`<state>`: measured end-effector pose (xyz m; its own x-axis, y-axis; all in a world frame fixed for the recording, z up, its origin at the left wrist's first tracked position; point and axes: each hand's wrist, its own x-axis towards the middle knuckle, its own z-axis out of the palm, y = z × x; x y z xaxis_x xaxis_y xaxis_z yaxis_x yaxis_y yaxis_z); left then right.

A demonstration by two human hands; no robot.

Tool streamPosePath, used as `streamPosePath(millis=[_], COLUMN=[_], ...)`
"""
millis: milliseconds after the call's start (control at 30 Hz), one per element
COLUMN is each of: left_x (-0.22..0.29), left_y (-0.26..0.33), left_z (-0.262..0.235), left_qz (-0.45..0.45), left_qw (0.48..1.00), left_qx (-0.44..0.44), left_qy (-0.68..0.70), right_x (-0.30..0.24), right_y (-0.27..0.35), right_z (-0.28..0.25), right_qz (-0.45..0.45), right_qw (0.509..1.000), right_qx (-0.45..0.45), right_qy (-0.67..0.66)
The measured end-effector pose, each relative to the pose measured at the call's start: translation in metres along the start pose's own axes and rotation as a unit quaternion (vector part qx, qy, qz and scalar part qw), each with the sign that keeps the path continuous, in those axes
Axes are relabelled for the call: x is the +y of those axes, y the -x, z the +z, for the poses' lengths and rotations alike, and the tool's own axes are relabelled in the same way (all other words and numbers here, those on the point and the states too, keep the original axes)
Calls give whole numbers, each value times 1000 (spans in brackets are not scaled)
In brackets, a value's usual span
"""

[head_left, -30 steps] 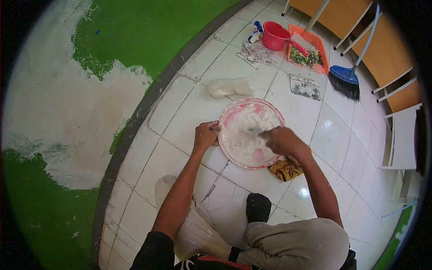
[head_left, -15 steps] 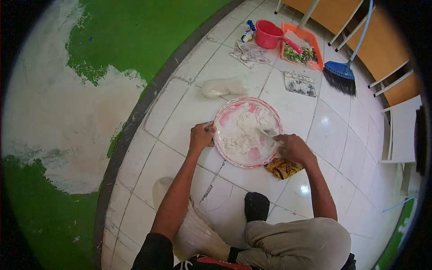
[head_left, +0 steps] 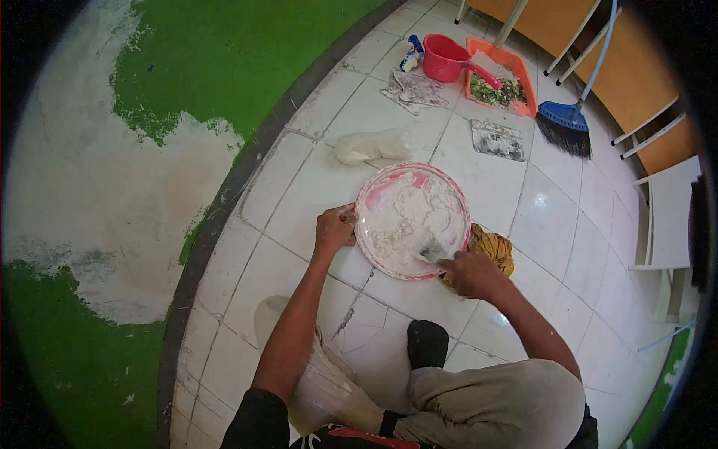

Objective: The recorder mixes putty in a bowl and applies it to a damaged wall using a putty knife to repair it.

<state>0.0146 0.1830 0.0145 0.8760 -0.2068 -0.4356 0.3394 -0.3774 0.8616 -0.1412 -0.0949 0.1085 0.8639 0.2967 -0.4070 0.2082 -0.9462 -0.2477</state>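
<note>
A round red tray (head_left: 364, 252) smeared with white paste (head_left: 419, 212) rests on the tiled floor in front of me. My left hand (head_left: 334, 229) grips its left rim, with the fingers closed on the edge. In my right hand (head_left: 475, 274) is a putty knife (head_left: 432, 252), its flat blade down in the paste near the tray's lower right side. The fingers are wrapped round its handle, which they mostly hide. A crumpled yellow-brown cloth (head_left: 493, 249) lies just beyond my right hand, against the tray.
Behind the tray lies a clear bag of white powder (head_left: 372, 145). Farther off are a pink dipper (head_left: 444, 57), an orange dustpan (head_left: 529, 88) with debris, a stained flat plate (head_left: 498, 140) and a blue broom (head_left: 565, 123). A green wall (head_left: 217, 60) with white patches rises at left.
My right hand has moved down and slightly left along the tray, drawing the putty knife through the paste. More of the cloth shows now. My left hand stays on the rim.
</note>
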Motion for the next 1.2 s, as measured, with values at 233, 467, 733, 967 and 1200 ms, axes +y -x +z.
streamPosePath(millis=[233, 467, 733, 967, 1200], left_x=[-3, -1, -3, 2, -2], left_y=[-7, -2, -5, -3, -4], left_z=[3, 1, 5, 3, 3], left_qz=[8, 1, 1, -11, 11], left_qw=[1000, 1000, 1000, 1000, 1000], left_qx=[1, 7, 14, 12, 14], left_qy=[-5, 11, 17, 20, -18], right_x=[7, 19, 16, 10, 23], right_y=[-7, -3, -19, -26, -18], right_z=[-17, -42, -39, -55, -71], right_qz=[-14, 27, -72, -59, 8], right_qw=[999, 993, 991, 989, 993], right_qx=[22, 14, 17, 59, 59], right_qy=[23, 113, 115, 125, 97])
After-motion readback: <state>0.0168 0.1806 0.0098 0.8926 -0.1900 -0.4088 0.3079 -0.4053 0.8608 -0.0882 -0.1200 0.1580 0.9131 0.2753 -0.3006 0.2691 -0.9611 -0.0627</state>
